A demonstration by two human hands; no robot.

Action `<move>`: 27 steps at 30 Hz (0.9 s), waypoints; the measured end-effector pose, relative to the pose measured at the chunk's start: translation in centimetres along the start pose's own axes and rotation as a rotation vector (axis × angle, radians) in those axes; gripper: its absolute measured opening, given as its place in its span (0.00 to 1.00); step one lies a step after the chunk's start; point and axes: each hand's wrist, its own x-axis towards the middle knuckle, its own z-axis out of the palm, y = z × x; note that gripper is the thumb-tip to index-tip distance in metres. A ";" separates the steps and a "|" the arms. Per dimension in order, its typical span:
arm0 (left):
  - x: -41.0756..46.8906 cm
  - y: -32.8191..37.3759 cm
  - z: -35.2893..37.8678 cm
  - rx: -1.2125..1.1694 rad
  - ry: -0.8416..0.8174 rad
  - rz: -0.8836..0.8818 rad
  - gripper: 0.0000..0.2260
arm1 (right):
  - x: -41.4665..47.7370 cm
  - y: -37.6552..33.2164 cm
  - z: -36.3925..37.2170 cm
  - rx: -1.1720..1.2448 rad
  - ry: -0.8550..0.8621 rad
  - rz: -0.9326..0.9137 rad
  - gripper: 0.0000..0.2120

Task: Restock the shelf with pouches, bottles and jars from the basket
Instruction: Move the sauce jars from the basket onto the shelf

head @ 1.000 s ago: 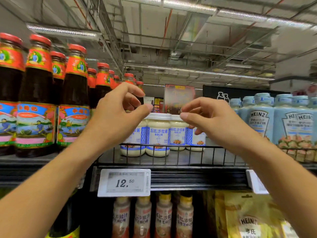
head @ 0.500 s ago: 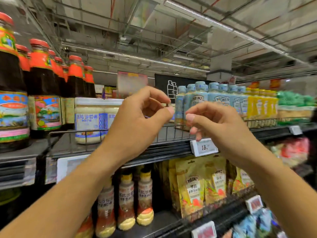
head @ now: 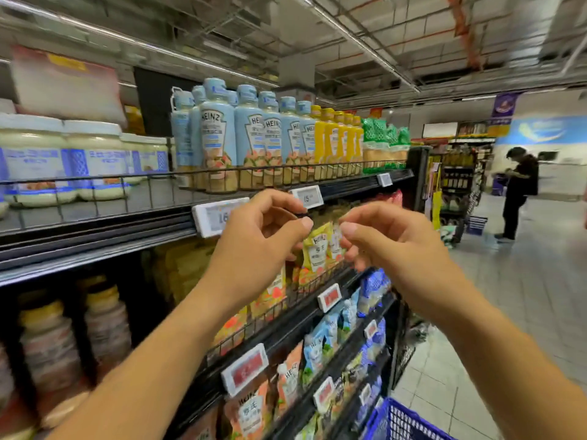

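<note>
My left hand and my right hand are raised side by side in front of the shelf. Both have loosely curled fingers, thumbs nearly touching, and nothing in them. Behind them hang yellow Heinz pouches on the second level. Pale blue Heinz bottles and white-lidded jars stand on the top level behind a wire rail. A corner of the blue basket shows at the bottom right, below my right forearm.
Yellow bottles and green packs fill the far end of the top level. Blue pouches and dressing bottles sit lower down. A person in black stands in the tiled aisle to the right.
My view has swung right along the shelf, from the dark sauce bottles and jars to the Heinz bottles and the aisle. Both hands kept their curled pose and dropped to the second level.
</note>
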 end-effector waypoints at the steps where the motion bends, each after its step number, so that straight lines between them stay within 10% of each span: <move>1: 0.2 -0.7 1.3 -0.025 -0.019 -0.014 0.03 | -0.5 0.5 -1.2 -0.010 0.015 0.018 0.02; 27: 2.7 -18.7 31.6 -0.339 -0.297 -0.443 0.07 | -8.7 17.6 -24.5 -0.131 0.365 0.504 0.02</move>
